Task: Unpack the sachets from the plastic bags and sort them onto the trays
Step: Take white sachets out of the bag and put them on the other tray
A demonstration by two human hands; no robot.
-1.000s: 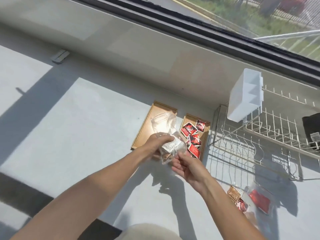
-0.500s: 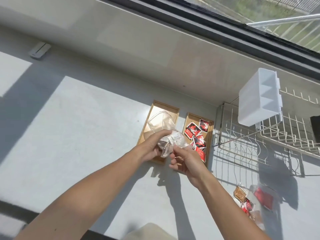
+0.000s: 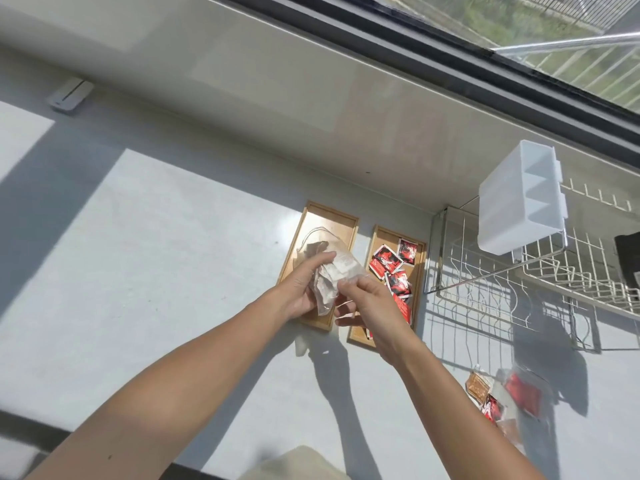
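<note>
Bag point(image 3: 332, 271), clear plastic and crumpled, is held above the left tray point(image 3: 320, 258): left hand point(image 3: 304, 289) closed around its body, right hand point(image 3: 363, 299) pinching its near edge. Contents cannot be made out. Red sachets point(image 3: 393, 268) lie on the right tray point(image 3: 386, 336). Step in hand: opening or emptying the bag. Next move likely calls for spreading the mouth and tipping it. Further sachets point(image 3: 485, 396) lie bagged, well apart.
</note>
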